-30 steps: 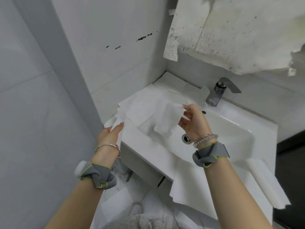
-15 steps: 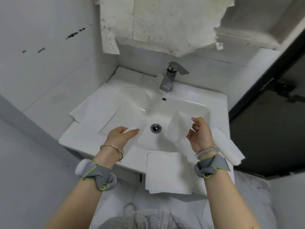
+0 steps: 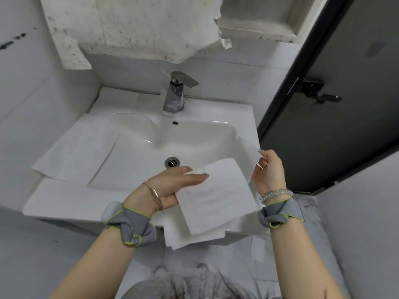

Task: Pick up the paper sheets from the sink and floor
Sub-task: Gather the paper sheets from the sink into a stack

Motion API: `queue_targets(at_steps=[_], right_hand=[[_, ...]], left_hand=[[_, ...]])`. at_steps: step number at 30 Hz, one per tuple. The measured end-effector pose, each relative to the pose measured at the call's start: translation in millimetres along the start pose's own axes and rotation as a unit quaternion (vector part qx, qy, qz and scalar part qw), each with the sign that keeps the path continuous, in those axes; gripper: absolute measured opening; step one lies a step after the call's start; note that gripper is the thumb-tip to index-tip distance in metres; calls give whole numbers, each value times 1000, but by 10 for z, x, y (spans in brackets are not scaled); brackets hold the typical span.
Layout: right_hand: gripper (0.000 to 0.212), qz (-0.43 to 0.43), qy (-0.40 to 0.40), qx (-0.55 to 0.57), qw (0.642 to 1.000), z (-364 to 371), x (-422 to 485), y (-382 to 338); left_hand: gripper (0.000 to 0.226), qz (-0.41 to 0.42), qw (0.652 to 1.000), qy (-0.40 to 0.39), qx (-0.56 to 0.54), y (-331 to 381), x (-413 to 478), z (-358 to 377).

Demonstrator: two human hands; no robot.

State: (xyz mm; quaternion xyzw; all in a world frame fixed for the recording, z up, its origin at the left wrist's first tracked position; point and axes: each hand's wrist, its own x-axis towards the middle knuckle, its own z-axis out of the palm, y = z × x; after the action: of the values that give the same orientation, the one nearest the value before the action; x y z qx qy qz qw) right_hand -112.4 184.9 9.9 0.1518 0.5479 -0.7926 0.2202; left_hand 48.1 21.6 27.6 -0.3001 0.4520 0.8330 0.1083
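Observation:
A white sink (image 3: 203,134) fills the middle of the head view. My left hand (image 3: 172,184) holds a white paper sheet (image 3: 216,195) above the sink's front edge, thumb on top and fingers under it. My right hand (image 3: 267,169) pinches another paper sheet (image 3: 248,147) at the sink's right side. Two large sheets (image 3: 86,152) lie over the sink's left side and into the bowl. One more sheet (image 3: 194,236) hangs over the front rim. Sheets on the floor (image 3: 257,251) show below the sink.
A chrome faucet (image 3: 174,93) stands at the back of the sink, the drain (image 3: 172,162) in the bowl's middle. A dark door (image 3: 336,100) with a latch is at the right. White walls close in at the left and back.
The view swung right to face the sink squarely. My left hand moved right and took hold of a sheet over the front edge. My right hand moved right with its sheet.

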Motion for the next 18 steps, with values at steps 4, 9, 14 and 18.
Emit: queue_targets(at_steps=[4, 9, 14, 18], right_hand=[[16, -6, 6, 12, 1000, -88, 8, 20], [22, -2, -11, 17, 1000, -93, -74, 46], [16, 5, -12, -15, 1000, -70, -113, 101], [6, 5, -43, -44, 998, 29, -194, 101]], left_hand=[[24, 23, 899, 170, 402, -173, 82, -211], [28, 51, 807, 242, 536, -400, 216, -425], [30, 85, 846, 263, 457, -499, 229, -403], [21, 105, 861, 251, 429, -547, 232, -351]])
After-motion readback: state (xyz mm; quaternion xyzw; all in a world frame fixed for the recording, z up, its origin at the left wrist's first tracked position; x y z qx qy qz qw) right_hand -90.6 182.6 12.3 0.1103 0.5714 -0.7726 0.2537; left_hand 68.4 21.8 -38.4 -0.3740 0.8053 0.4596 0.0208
